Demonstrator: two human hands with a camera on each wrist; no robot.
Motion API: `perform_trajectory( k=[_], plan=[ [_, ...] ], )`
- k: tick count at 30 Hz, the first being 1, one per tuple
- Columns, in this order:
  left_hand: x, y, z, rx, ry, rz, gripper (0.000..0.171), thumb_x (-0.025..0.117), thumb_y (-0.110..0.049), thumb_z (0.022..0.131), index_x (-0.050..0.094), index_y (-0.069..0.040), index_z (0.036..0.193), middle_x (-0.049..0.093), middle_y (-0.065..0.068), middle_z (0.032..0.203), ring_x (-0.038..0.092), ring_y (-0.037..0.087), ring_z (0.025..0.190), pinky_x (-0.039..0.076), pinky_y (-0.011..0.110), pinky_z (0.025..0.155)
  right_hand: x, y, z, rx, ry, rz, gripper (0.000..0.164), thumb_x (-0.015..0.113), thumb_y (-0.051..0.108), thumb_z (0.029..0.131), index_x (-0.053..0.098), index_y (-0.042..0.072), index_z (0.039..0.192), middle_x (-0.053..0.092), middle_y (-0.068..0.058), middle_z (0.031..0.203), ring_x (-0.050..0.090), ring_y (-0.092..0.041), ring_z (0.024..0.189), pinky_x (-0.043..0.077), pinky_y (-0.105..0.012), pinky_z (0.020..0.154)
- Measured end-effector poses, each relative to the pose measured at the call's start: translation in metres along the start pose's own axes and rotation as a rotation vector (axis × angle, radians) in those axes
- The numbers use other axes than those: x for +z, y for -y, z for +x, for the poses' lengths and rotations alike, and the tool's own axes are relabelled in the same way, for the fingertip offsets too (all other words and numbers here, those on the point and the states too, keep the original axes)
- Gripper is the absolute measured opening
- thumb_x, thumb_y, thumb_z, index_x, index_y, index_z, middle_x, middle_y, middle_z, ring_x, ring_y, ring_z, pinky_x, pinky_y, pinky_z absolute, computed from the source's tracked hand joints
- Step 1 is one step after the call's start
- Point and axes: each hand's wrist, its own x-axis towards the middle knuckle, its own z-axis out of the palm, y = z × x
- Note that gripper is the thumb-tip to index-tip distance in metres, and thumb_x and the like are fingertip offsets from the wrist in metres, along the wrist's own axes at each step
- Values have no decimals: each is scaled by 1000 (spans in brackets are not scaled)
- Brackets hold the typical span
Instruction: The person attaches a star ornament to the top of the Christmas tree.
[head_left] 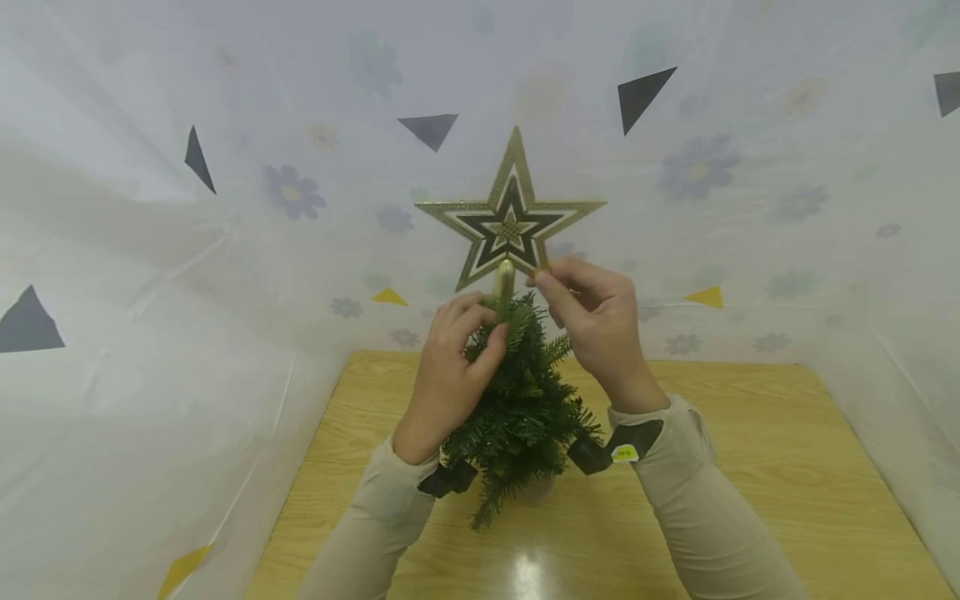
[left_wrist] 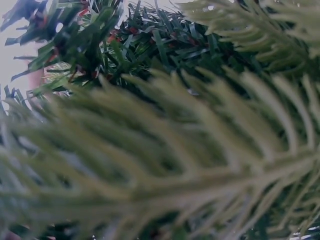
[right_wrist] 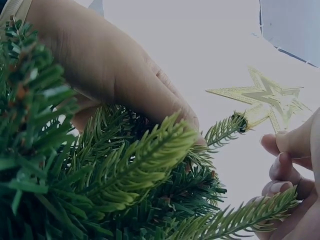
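Note:
A gold and black star tree topper [head_left: 510, 230] stands at the top of a small green artificial Christmas tree [head_left: 517, 417]. My right hand [head_left: 600, 321] pinches the star's lower right point between thumb and fingers. Just below the star's gold socket [head_left: 505, 282], the left hand [head_left: 453, 354] grips the treetop with curled fingers. In the right wrist view, a branch tip [right_wrist: 225, 131] meets the socket's open end; how deep it sits I cannot tell. Blurred green needles [left_wrist: 190, 185] fill the left wrist view, where the left hand's grip is hidden.
The tree stands on a wood-grain table [head_left: 750, 467], its pale base [head_left: 536, 490] partly showing. White flower-printed sheeting [head_left: 480, 67] surrounds the table at the back and sides, with dark and yellow triangles on it. Side branches spread close to both wrists.

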Motion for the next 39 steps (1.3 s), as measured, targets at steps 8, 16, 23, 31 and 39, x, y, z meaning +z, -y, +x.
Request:
perform_trajectory(
  k=[8,16,23,31,39],
  plan=[
    [1,1,1,0,-3,6,14,62,-19,103,69,-7,98,64,11,129,55,29,122,44,47,103,-1,0,0,6,4,-11,14,62,-6,100,75,-11,100,48,-5,58,31,-12,43,29,-29,45],
    [1,0,1,4,-8,17,14,63,-18,103,70,-7,98,64,12,129,56,30,122,45,49,102,-2,0,-1,-5,9,-40,13,62,-7,99,75,-10,100,51,-5,59,32,-11,42,30,-29,45],
    [2,0,3,2,4,13,14,62,-17,103,69,-6,99,64,12,131,55,30,125,44,49,105,-5,1,0,-19,24,-87,12,63,-8,98,75,-8,99,53,-8,61,34,-11,44,33,-27,47],
    [4,-2,1,-24,13,4,14,63,-19,103,70,-7,99,65,14,128,50,31,136,40,51,113,-10,9,-2,0,66,-126,14,62,-9,99,75,-7,99,53,-11,65,39,-14,50,38,-28,51],
    [0,-2,-1,-31,-2,-13,15,62,-20,105,71,-7,101,66,14,126,49,33,137,39,54,112,-9,13,1,10,102,-164,14,63,-4,100,77,-2,99,51,-6,63,41,-16,51,39,-30,52]
  ],
)
